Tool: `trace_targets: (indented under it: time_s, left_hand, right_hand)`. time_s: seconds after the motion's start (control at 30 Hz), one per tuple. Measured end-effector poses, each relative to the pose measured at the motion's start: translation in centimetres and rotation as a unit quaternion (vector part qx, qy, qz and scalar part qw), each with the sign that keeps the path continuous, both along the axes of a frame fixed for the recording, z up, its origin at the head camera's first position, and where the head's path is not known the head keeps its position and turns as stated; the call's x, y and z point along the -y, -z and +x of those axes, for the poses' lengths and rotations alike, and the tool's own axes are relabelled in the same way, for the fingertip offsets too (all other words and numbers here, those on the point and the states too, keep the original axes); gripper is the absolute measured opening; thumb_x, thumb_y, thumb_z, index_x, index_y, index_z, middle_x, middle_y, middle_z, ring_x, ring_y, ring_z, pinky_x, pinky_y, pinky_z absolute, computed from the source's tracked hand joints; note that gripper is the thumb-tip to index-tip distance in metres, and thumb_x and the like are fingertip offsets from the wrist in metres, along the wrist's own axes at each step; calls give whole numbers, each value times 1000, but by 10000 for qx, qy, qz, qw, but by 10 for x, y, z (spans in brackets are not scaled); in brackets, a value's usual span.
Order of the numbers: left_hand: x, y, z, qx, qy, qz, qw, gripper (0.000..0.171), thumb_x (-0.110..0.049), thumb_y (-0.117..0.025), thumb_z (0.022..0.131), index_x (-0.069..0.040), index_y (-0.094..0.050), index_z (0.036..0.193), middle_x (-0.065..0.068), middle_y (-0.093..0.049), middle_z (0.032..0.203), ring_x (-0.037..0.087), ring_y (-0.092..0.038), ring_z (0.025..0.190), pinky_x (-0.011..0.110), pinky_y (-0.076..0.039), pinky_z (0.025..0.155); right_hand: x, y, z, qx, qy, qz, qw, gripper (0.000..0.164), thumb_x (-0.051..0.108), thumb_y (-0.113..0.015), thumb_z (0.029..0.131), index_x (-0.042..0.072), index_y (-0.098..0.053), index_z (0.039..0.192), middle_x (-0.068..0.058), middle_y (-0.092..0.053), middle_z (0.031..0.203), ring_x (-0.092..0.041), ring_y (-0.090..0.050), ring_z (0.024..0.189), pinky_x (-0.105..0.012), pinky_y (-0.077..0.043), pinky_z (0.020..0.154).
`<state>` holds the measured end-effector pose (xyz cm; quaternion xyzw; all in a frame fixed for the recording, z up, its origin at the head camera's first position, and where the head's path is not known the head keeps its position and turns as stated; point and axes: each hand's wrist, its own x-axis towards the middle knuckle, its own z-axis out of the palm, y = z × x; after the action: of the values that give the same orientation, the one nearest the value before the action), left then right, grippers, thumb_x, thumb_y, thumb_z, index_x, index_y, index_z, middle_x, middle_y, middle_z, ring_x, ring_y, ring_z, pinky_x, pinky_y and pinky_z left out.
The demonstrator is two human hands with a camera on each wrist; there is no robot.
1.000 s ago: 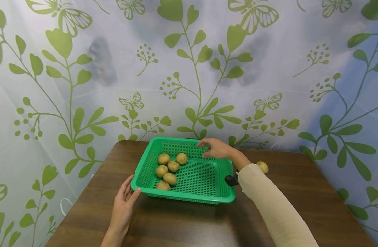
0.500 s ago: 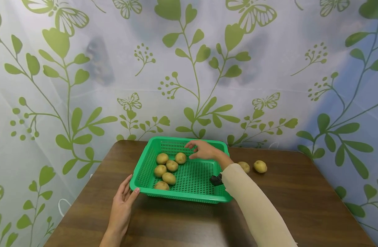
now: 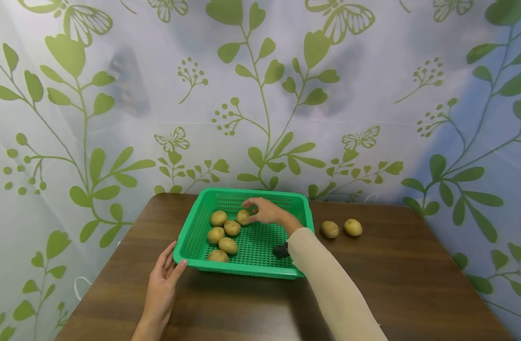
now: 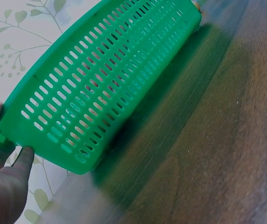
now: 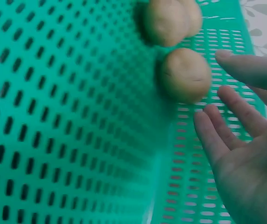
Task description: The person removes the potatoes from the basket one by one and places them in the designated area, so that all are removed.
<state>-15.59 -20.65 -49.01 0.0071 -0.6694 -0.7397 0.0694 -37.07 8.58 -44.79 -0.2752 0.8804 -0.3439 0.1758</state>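
Note:
A green plastic basket with slotted walls sits on the table, several potatoes grouped in its left half. My left hand grips the near left corner, thumb on the rim; the left wrist view shows its fingertips round the corner of the basket wall. Inside the basket, my right hand reaches over to the farthest right potato. In the right wrist view its fingers are spread beside that potato, a small gap between them.
Two more potatoes, a browner one and a yellower one, lie on the brown wooden table right of the basket. A leaf-patterned curtain hangs behind the table's back edge. A black device is at my right wrist.
My right hand has moved left across the basket to the potato, and the two potatoes on the table now show fully. My left hand keeps its grip on the corner.

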Motion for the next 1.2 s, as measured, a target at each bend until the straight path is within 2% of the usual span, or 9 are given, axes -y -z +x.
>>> trace_targets:
  time_s: [0.13, 0.3, 0.47, 0.63, 0.77, 0.97, 1.2]
  left_hand:
    - [1, -1, -1, -24, 3, -1, 10000, 66, -18, -61, 107, -7, -28, 163, 16, -33, 162, 12, -47, 135, 15, -43, 101]
    - [1, -2, -1, -26, -42, 27, 10000, 65, -16, -62, 107, -6, -28, 162, 16, -33, 162, 13, -47, 135, 16, -43, 101]
    - [1, -3, -3, -32, -2, 26, 10000, 66, -18, -62, 107, -7, -28, 163, 16, -33, 162, 17, -45, 137, 16, -43, 101]
    - [2, -2, -2, -45, -12, 10, 10000, 65, -17, -62, 107, -8, -29, 162, 16, -35, 161, 19, -46, 137, 17, -44, 101]
    - [2, -1, -2, 2, -38, -22, 10000, 65, -18, -62, 106, -9, -30, 162, 14, -36, 161, 15, -48, 136, 16, -44, 101]
    - [2, -1, -1, 116, -39, -28, 9999, 66, -20, -63, 106, -11, -30, 163, 13, -35, 161, 19, -45, 138, 16, -43, 101]
    - [2, 0, -2, 112, -21, -29, 9999, 66, -21, -64, 106, -12, -31, 163, 12, -35, 161, 21, -43, 140, 16, -43, 101]
  right_hand:
    - [6, 4, -1, 7, -112, 141, 9998, 58, 14, -71, 100, 10, -49, 153, -12, -47, 153, -37, -49, 135, -49, -49, 102]
    - [9, 7, -2, -244, -321, 382, 9985, 62, 17, -72, 100, 9, -47, 155, -14, -45, 154, -35, -49, 135, -50, -45, 106]
    - [9, 9, -3, -537, -514, 755, 9944, 51, 20, -73, 100, 8, -57, 147, -13, -50, 144, -31, -51, 128, -47, -45, 104]
    - [10, 9, 0, -309, -683, 953, 9926, 40, 17, -71, 101, 10, -60, 139, -12, -52, 145, -32, -50, 131, -47, -46, 102]
    - [10, 8, 2, -270, -683, 1066, 9916, 38, 15, -71, 101, 12, -59, 136, -12, -53, 144, -33, -50, 132, -47, -47, 101]
    - [10, 8, 1, -244, -688, 979, 9925, 38, 17, -76, 98, 13, -61, 133, -12, -55, 140, -32, -52, 128, -46, -48, 98]
    - [8, 6, -1, -139, -542, 525, 9970, 42, 15, -78, 96, 10, -62, 134, -13, -57, 136, -31, -56, 120, -45, -51, 92]
